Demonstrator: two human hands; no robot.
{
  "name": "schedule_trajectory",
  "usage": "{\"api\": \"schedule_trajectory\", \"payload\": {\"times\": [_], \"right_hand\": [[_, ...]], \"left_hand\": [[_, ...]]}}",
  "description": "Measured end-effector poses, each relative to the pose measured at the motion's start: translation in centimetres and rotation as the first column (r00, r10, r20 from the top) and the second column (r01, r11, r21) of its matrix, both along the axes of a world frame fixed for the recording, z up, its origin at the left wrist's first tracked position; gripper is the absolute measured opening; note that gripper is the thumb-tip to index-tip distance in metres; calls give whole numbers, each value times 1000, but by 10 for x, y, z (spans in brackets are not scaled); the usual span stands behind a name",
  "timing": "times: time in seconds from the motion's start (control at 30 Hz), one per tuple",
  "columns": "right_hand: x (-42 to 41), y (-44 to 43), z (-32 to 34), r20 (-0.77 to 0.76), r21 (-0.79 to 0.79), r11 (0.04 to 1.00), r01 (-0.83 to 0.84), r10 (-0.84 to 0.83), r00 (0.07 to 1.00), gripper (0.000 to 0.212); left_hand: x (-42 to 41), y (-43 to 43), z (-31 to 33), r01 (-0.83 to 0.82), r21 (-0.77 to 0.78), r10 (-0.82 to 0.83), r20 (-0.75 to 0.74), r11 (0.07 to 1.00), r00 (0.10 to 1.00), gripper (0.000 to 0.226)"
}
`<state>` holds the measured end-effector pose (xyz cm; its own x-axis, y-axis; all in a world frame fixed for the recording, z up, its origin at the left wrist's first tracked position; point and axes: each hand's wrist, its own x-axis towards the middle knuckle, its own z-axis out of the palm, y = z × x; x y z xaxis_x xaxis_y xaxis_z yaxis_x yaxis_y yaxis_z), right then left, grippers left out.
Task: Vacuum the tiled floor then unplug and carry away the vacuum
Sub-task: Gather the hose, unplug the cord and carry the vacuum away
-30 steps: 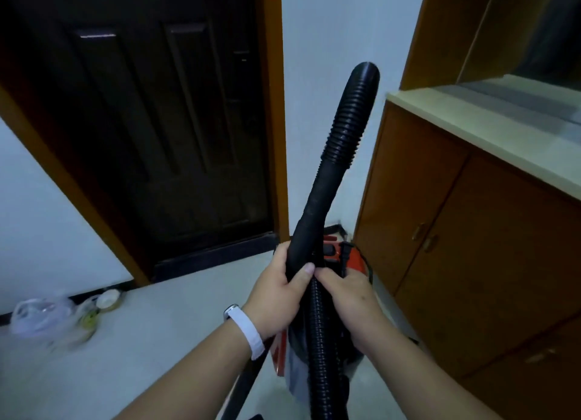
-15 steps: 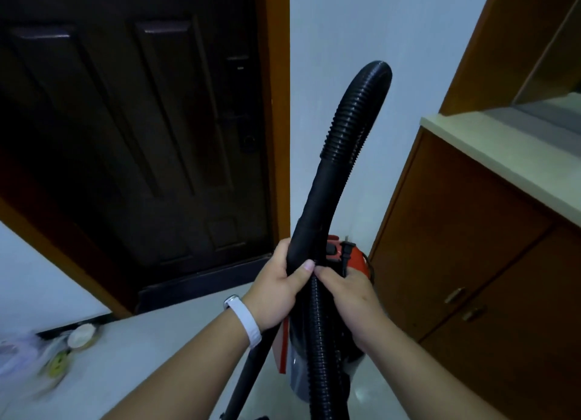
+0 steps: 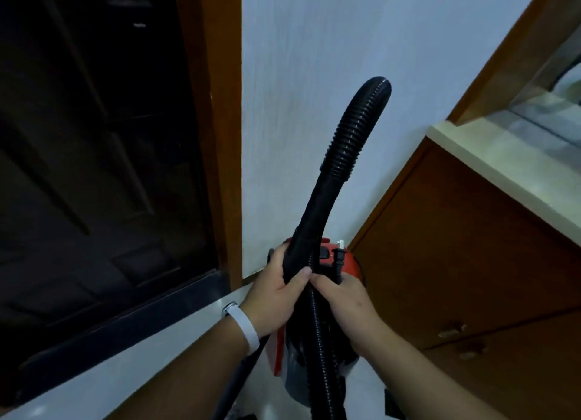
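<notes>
Two hands are closed around a black vacuum hose [image 3: 338, 159] in front of the chest. The left hand [image 3: 276, 294] is wrapped around the smooth curved part of the hose, thumb pressed across its front; a white wristband [image 3: 243, 323] is worn on that wrist. The right hand [image 3: 341, 303] is clamped just beside it, touching the left thumb, and the ribbed lower run of the hose and the plug cord appear to be held in it. Above the hands the hose rises, turns ribbed and bends over at the top.

A red vacuum [image 3: 314, 353] is seen directly behind and below the hands, close to the white wall [image 3: 314, 58] and near the corner of a wooden cabinet [image 3: 456, 262]. A black plug [image 3: 339, 256] with metal prongs is seen upright just above the right hand, in front of the red top of the machine; it is not in a socket. Whether the machine is lifted off the pale floor [image 3: 110, 369] cannot be told.

A dark door [image 3: 94, 137] in a brown frame is seen to the left
</notes>
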<state>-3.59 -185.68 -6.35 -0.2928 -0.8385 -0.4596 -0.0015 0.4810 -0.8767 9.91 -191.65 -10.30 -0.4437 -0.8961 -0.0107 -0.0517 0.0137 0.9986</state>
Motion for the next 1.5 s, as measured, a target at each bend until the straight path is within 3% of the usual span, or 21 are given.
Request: {"api": "schedule_trajectory", "payload": {"times": [0.33, 0.5, 0.7, 1.0, 1.13, 1.27, 1.4, 1.5], "right_hand": [[-31, -120, -68, -3, 82, 994, 77, -77, 997, 19], [-68, -163, -149, 74, 140, 990, 13, -24, 997, 28], [-111, -196, -266, 248, 172, 984, -46, 2, 969, 24], [-160, -240, -416, 301, 219, 976, 14, -81, 950, 14], [-174, -242, -468, 261, 258, 965, 48, -117, 958, 25], [-175, -249, -506, 231, 254, 967, 33, -94, 968, 22], [-178, -264, -538, 207, 282, 957, 67, -129, 970, 24], [-177, -273, -562, 155, 298, 952, 72, -122, 980, 16]], "left_hand": [[-37, -132, -66, 82, 145, -91, 53, 986, 994, 38], [-69, -173, -135, 83, 227, -108, 99, 970, 989, 30], [-107, -203, -246, 73, 286, -120, 150, 955, 981, 25], [-162, -250, -399, 44, 274, -106, 214, 961, 971, 34], [-175, -265, -432, 38, 237, -81, 172, 971, 982, 28], [-176, -270, -451, 31, 230, -57, 111, 973, 992, 43], [-161, -260, -473, -128, 203, 70, 271, 971, 960, 30], [-144, -250, -494, -329, 203, 210, 452, 922, 867, 24]]}}
